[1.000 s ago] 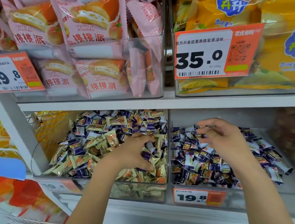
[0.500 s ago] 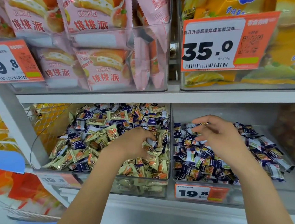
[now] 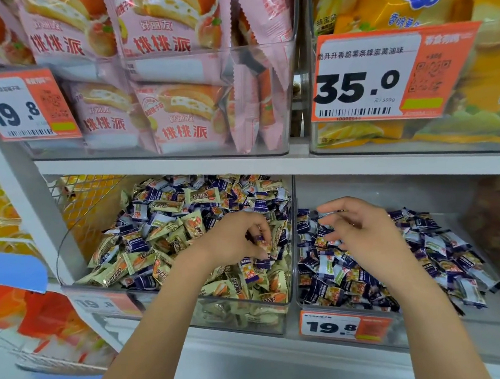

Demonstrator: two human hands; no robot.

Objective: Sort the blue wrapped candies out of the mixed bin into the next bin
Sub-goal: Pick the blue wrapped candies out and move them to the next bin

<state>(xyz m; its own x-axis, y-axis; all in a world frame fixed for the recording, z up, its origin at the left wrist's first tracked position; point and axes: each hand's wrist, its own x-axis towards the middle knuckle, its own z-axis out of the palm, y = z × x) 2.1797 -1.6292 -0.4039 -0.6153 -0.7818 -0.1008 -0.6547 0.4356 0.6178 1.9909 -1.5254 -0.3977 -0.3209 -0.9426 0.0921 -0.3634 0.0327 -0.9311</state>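
Left hand (image 3: pixel 232 242) now pinches a blue candy (image 3: pixel 261 241).

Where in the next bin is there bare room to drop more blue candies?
Bare floor along the right bin's back wall and far right side, beside the blue pile. The front left is crowded. The mixed bin is heaped throughout.

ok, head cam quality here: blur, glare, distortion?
Head view: wide-angle bend along the shelf edge; soft motion blur on the right hand and left hand; pale glare on the clear mixed bin; 35.0 price tag stays readable.
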